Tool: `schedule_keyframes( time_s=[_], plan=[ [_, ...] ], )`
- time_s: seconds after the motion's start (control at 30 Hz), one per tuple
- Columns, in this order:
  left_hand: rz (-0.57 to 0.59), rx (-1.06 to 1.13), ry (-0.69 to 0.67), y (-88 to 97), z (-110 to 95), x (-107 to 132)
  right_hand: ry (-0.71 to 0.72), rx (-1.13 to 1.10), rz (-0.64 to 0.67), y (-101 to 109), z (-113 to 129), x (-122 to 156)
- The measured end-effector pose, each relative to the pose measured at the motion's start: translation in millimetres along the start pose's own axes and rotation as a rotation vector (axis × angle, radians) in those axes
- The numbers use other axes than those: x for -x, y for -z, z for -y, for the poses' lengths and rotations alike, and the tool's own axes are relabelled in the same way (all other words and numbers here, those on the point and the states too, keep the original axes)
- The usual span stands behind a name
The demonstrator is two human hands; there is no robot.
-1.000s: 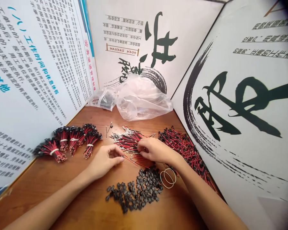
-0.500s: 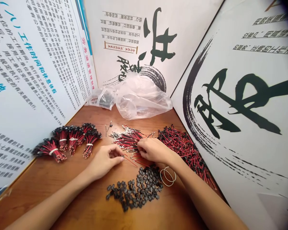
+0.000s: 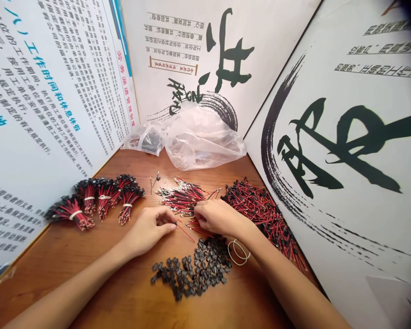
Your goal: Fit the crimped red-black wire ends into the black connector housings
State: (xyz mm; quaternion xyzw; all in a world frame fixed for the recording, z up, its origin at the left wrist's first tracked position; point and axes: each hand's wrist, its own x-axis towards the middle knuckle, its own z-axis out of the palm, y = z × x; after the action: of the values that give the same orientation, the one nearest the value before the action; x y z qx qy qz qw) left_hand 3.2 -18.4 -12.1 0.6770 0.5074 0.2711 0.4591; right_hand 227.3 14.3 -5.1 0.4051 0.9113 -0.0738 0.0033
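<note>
My left hand [image 3: 156,228] is closed in a pinch on a red wire [image 3: 186,232], whose near end meets a small dark piece at the fingertips. Fingers curled, my right hand [image 3: 219,217] rests at the near right side of the pile of red and black wires with metal ends [image 3: 181,194]. Whatever its fingers hold is hidden behind the hand. Just below both hands lies a heap of small black connector housings [image 3: 198,269]. A larger heap of red and black wires with black connectors [image 3: 256,210] spreads behind and right of my right hand.
Several tied wire bundles [image 3: 89,201] lie at the left by the wall panel. Clear plastic bags [image 3: 205,141] stand at the back. White rings [image 3: 239,252] lie beside my right forearm. A few stray wires [image 3: 154,183] lie left of the pile. Panels enclose the wooden table [image 3: 123,292].
Little differs. My right hand has shifted very slightly left at the wire pile, and the red wire at my left hand has turned a little more downward.
</note>
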Motion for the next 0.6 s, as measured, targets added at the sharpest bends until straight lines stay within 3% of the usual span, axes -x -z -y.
schedule_keyframes(
  time_s=[0.17,0.37,0.53,0.6],
  plan=[
    [0.005,-0.004,0.002,0.3,-0.9,-0.1,-0.006,0.05,0.006,0.9,3.6,-1.0],
    [0.005,-0.001,0.004,0.8,0.9,0.1,0.01,-0.078,-0.061,6.6,-0.2,4.1],
    [0.014,0.001,0.003,0.2,1.0,0.2,0.047,-0.114,0.024,6.1,-2.1,5.8],
    [0.016,0.001,0.003,0.1,0.8,-0.1,0.032,-0.103,0.001,4.4,-1.8,4.6]
  ],
)
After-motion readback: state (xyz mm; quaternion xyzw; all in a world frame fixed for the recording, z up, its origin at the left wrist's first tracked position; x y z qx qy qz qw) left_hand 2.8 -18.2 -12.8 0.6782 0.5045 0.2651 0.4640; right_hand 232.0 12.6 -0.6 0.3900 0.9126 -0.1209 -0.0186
